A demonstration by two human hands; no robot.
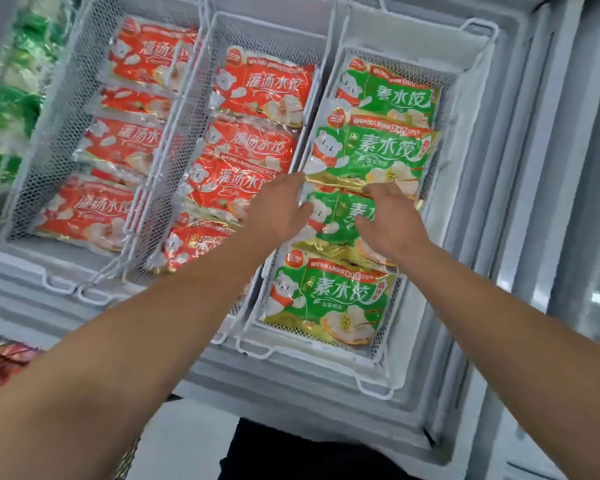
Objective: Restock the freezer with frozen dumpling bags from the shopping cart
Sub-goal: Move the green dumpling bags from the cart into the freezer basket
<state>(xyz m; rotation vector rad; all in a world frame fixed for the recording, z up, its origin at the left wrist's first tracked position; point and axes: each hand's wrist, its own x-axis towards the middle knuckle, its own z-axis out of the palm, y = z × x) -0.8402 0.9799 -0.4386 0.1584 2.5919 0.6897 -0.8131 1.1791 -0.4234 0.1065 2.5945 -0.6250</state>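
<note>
Over the freezer's right wire basket [471,109], both hands rest on the same green dumpling bag [340,216], third from the far edge: left hand [283,209] flat with fingers relaxed, right hand [387,223] with fingers loosely spread. Red bags [257,88] fill the middle basket.

Both hands, left [280,208] and right [388,223], on green dumpling bag [336,216]; right wire basket [378,355], freezer [499,237]

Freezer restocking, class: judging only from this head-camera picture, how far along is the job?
Done: the two left baskets hold rows of red bags, and the right basket holds several green bags. In hand: both hands, left hand and right hand, rest on a green bag in the middle of that row, seemingly settling it. Left: unknown, since the shopping cart is out of view.
</note>
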